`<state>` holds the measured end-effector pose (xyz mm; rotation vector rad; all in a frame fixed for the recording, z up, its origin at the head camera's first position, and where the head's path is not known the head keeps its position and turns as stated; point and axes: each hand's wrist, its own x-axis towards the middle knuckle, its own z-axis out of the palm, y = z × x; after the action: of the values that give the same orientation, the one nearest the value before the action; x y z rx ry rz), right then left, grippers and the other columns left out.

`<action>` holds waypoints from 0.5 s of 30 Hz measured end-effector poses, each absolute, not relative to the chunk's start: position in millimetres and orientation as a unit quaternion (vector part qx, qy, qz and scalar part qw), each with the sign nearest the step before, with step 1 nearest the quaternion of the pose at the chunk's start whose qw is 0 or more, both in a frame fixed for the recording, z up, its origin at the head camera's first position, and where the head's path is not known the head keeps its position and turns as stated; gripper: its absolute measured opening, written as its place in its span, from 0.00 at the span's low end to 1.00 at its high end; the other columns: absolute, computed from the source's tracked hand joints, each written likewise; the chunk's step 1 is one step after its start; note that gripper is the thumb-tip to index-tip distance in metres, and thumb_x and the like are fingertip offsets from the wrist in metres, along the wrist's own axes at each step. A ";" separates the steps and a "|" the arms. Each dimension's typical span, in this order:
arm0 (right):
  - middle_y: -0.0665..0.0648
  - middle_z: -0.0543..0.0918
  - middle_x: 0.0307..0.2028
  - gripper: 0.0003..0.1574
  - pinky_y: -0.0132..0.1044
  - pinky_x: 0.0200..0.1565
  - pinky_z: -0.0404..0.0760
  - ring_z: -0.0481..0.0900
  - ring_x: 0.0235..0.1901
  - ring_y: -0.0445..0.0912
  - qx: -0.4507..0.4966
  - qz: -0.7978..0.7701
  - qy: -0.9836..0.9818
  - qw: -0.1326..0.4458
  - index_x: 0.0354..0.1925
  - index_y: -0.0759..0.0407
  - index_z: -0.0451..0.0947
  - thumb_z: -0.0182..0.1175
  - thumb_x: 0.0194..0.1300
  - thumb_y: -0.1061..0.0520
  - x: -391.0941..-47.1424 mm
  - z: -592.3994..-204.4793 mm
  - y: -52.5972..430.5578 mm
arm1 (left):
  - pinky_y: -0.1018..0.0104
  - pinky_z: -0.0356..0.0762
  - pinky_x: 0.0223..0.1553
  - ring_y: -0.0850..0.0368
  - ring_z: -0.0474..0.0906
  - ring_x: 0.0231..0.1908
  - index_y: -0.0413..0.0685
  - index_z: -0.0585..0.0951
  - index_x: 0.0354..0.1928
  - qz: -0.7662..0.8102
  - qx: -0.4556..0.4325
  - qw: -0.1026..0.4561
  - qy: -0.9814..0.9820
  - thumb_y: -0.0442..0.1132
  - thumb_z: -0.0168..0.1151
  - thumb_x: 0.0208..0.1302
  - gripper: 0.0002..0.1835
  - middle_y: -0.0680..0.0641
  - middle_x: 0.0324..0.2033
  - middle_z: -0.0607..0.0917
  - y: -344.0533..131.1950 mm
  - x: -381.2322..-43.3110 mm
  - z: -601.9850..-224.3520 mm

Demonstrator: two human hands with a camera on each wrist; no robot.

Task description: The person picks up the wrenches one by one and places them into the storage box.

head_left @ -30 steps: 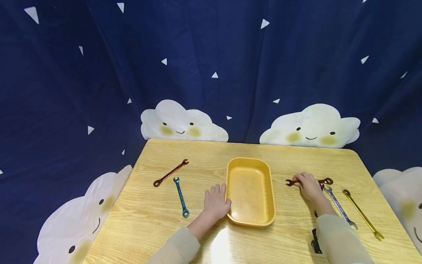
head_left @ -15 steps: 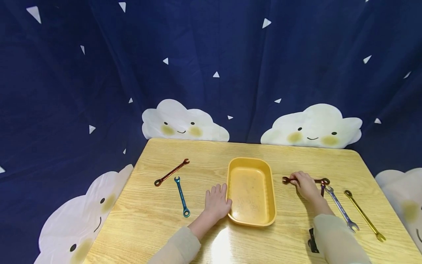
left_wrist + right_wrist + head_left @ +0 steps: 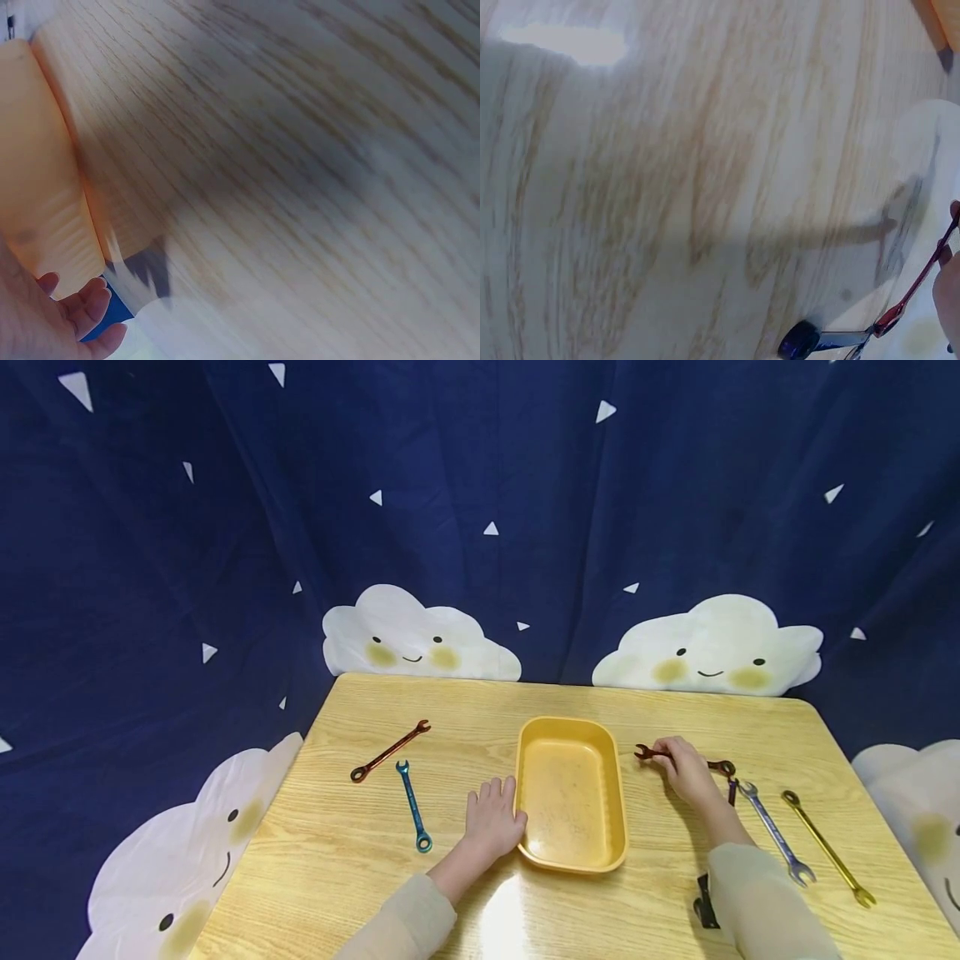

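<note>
My right hand (image 3: 686, 772) pinches a dark red combination wrench (image 3: 722, 767) between thumb and fingers, right of the yellow tray (image 3: 570, 802). The right wrist view shows the same red wrench (image 3: 911, 295) at its right edge, beside the hand (image 3: 949, 292). A purple wrench (image 3: 732, 791) lies under its ring end, mostly hidden by my forearm; whether the two touch, I cannot tell. On the tray's left side, my left hand (image 3: 492, 820) rests with relaxed fingers, its thumb at the rim. In the left wrist view those fingers (image 3: 90, 304) lie along the tray wall (image 3: 64, 187).
Left of the tray lie a red wrench (image 3: 390, 752) and a teal wrench (image 3: 413, 807). A silver-blue wrench (image 3: 776, 833) and a gold wrench (image 3: 827, 848) lie at the right. A black object (image 3: 707, 903) shows beside my right sleeve. The curtain (image 3: 555, 527) hangs behind the table.
My right hand has moved left and slightly away from me with the red wrench, toward the tray. More of the purple wrench was uncovered. My left hand and the tray have stayed put.
</note>
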<state>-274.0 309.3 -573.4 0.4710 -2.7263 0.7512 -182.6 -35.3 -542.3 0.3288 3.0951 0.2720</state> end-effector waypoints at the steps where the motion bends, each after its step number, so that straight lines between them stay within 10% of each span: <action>1: 0.65 0.75 0.37 0.08 0.56 0.41 0.67 0.72 0.41 0.59 0.163 0.266 -0.939 0.143 0.40 0.66 0.72 0.56 0.60 0.66 -274.6 -572.4 307.7 | 0.52 0.64 0.43 0.49 0.68 0.43 0.47 0.64 0.55 0.087 0.105 0.008 0.991 0.50 0.48 0.59 0.24 0.45 0.42 0.71 -35.5 -182.8 -542.7; 15: 0.66 0.73 0.34 0.09 0.44 0.35 0.67 0.69 0.34 0.53 0.152 0.349 -0.905 0.190 0.42 0.72 0.72 0.51 0.62 0.71 -276.5 -558.6 291.2 | 0.53 0.64 0.42 0.50 0.67 0.42 0.47 0.64 0.56 0.090 0.107 0.005 0.990 0.50 0.47 0.59 0.24 0.46 0.41 0.71 -35.7 -183.0 -545.2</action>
<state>-276.5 291.2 -558.6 0.4274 -2.5438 0.9805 -183.0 -35.7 -545.2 0.3340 3.1016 0.2833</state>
